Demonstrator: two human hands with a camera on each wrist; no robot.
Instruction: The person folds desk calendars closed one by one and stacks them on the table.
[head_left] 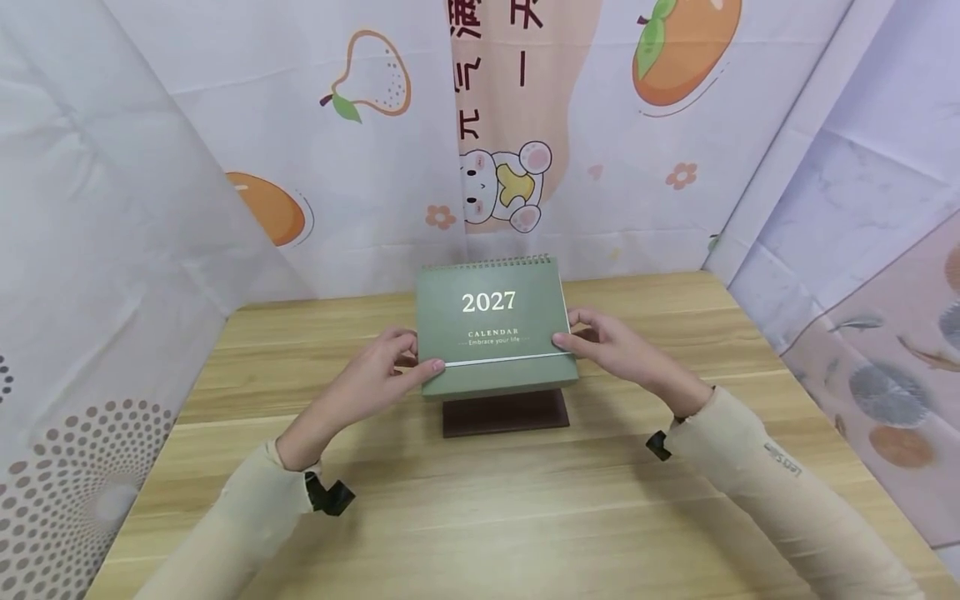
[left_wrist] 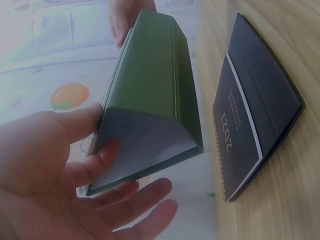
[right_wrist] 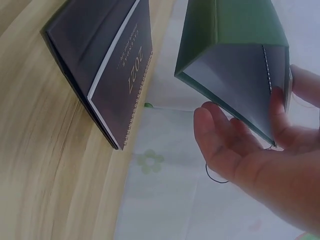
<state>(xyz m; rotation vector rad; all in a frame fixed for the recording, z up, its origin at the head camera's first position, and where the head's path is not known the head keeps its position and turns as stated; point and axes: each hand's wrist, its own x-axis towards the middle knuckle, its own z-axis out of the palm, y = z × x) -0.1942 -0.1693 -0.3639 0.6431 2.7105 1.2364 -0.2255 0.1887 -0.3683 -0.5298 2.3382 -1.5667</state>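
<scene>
A green 2027 desk calendar [head_left: 491, 321] with a coil along its top is held up off the table in both hands. At its left edge, my left hand [head_left: 367, 375] grips it, thumb on the front cover. The right hand [head_left: 618, 346] grips the opposite edge in the same way. From the side, the green calendar [left_wrist: 145, 75] shows a folded, tent-like base that is open at the ends. Below it on the table is a second desk calendar [right_wrist: 115, 75], dark brown, also marked 2027; the green one hides most of it in the head view.
The wooden table [head_left: 480, 517] has its back edge against a white curtain [head_left: 337, 192] printed with fruit and a cartoon animal. More patterned cloth hangs at the left and right sides. A dark strap piece [head_left: 330, 496] sits at the left wrist.
</scene>
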